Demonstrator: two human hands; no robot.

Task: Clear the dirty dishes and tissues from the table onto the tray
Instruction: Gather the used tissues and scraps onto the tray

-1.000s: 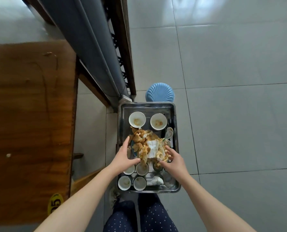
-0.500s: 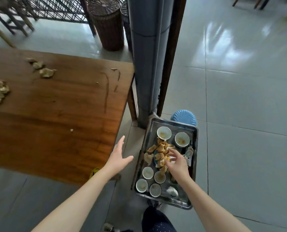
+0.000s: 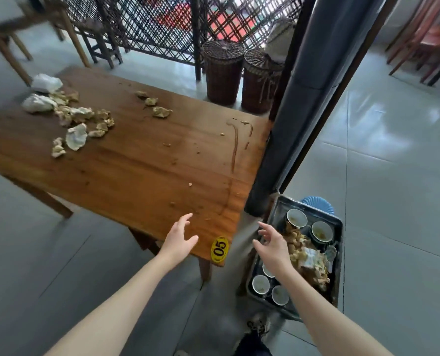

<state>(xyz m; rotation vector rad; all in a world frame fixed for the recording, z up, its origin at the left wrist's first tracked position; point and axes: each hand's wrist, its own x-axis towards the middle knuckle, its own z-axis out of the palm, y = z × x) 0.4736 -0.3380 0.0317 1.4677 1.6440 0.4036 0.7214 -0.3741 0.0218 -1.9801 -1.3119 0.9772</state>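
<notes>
- Crumpled, brown-stained paper tissues [image 3: 77, 119] are lying scattered on the brown wooden counter [image 3: 136, 170], well ahead of the left hand [image 3: 179, 238] and off to its left.
- Left hand is hovering over the counter's near corner, fingers spread and relaxed, holding nothing.
- Right hand [image 3: 272, 244] is hovering just right of that corner, fingers loosely spread, gripping nothing.
- Dark rectangular metal tray [image 3: 339, 227] is sitting low, beneath and right of the right hand, with a blue ridged stool [image 3: 319, 201] showing just beyond it.
- Tray is carrying two soiled white bowls [image 3: 296, 218], small white cups [image 3: 260, 283] and a heap of stained tissues [image 3: 308, 258].
- Yellow oval "05" sticker [image 3: 219, 249] is sitting between the hands.
</notes>
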